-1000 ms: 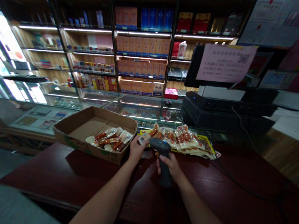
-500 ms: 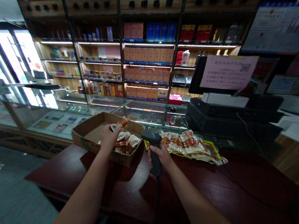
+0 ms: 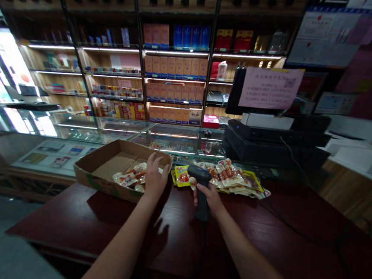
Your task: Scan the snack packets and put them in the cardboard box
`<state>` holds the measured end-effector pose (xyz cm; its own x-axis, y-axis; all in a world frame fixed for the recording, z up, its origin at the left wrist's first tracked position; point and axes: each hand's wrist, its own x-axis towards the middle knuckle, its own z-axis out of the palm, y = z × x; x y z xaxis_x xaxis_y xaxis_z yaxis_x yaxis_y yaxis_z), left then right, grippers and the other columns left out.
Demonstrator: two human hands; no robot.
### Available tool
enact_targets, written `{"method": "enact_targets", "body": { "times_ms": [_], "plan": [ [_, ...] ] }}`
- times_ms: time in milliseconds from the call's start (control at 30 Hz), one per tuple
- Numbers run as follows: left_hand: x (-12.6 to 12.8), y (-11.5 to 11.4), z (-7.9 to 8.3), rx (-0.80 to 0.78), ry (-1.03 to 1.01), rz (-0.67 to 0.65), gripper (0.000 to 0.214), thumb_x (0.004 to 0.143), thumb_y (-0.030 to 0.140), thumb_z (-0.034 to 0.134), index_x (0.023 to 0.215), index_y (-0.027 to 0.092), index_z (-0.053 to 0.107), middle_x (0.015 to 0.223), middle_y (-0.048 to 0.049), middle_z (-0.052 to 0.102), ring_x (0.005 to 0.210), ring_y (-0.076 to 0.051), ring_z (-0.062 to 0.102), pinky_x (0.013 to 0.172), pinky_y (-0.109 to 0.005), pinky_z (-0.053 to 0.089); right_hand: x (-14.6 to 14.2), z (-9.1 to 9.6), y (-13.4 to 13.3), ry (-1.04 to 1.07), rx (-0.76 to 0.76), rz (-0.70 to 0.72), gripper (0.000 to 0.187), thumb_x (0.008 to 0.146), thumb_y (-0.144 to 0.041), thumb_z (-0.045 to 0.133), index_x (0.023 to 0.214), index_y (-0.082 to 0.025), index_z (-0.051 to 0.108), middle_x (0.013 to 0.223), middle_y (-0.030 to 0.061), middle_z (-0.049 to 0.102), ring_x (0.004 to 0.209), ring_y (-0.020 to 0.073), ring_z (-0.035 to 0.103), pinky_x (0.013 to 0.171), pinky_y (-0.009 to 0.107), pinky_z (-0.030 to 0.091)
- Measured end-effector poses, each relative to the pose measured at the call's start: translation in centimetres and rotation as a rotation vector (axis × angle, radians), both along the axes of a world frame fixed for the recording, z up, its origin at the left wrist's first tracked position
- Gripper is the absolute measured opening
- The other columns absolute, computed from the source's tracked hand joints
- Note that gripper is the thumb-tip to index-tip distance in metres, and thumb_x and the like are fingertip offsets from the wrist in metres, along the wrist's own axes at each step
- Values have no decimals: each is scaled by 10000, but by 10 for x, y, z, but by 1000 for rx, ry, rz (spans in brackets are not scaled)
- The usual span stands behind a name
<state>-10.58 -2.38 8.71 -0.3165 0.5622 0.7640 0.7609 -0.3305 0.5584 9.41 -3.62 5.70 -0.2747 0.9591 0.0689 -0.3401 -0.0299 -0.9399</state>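
Observation:
My right hand [image 3: 209, 196] is wrapped round the handle of a black barcode scanner [image 3: 200, 174], whose cord hangs down over the table. My left hand [image 3: 156, 177], fingers raised and apart, is above the right side of an open cardboard box [image 3: 88, 172] and holds nothing I can see. Inside that box lie several clear-packed sausage snacks [image 3: 129, 176], partly covered by the hand. Beyond the scanner, a pile of similar snack packs [image 3: 230, 176] lies on the table, with a yellow packet [image 3: 182, 176] at its left end.
The dark red table [image 3: 177, 238] ends at a glass display counter [image 3: 115, 127]. A black monitor with a pink notice [image 3: 268, 88] stands above a black cash drawer [image 3: 270, 142] at back right. A cable [image 3: 298, 236] crosses the table's right side. Shelves of boxed goods [image 3: 176, 67] line the back.
My left hand has let go of the sausage pack, which now seems to lie in the box, and has moved right with its fingers spread. The scanner has shifted slightly right in the view.

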Motion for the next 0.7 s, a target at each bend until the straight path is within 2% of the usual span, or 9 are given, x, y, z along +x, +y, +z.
{"method": "enact_targets", "body": {
  "times_ms": [133,200,267,367,500,600,700],
  "plan": [
    [58,19,-35,-120,-28,-199,242,788,313,517,968,162,574,1250,-162,453,1201,-264,422,1007,-415,332,34,-9,6,4,10,-150,321,627,-428,679,718,-149,547,507,-20,589,362,110,528,360,239,469],
    [79,33,-52,-192,-82,-205,262,785,353,522,949,156,577,1216,-174,477,1189,-280,430,995,-427,339,48,-17,9,20,22,-212,316,633,-424,676,730,-150,552,510,-23,590,367,110,531,367,240,475],
    [91,47,-67,-252,-127,-157,298,760,398,551,924,151,577,1186,-182,494,1182,-301,429,987,-445,338,58,-25,12,44,24,-257,318,636,-427,671,743,-153,550,512,-26,591,369,111,531,366,240,472],
    [96,61,-83,-345,-117,-76,346,710,454,590,849,137,585,1150,-200,497,1118,-330,470,944,-458,368,65,-34,14,58,12,-288,332,628,-434,672,758,-155,548,504,-31,585,362,110,526,360,237,463],
    [89,66,-92,-397,-96,-35,355,665,503,604,685,150,575,994,-164,524,902,-288,559,825,-426,433,62,-35,15,13,2,-272,348,627,-440,672,771,-145,557,490,-33,573,357,107,518,359,232,458],
    [81,67,-93,-371,-160,-84,323,599,458,660,555,174,512,813,-85,530,781,-231,558,767,-379,444,58,-33,13,-14,-23,-242,343,640,-440,663,774,-143,555,492,-30,574,348,108,515,345,230,447],
    [72,70,-93,-305,-385,-234,276,583,396,665,563,184,490,680,-18,526,688,-175,540,691,-316,447,57,-32,11,-31,-32,-209,342,638,-436,662,780,-143,557,491,-30,573,338,110,514,336,226,433]
  ]
}}
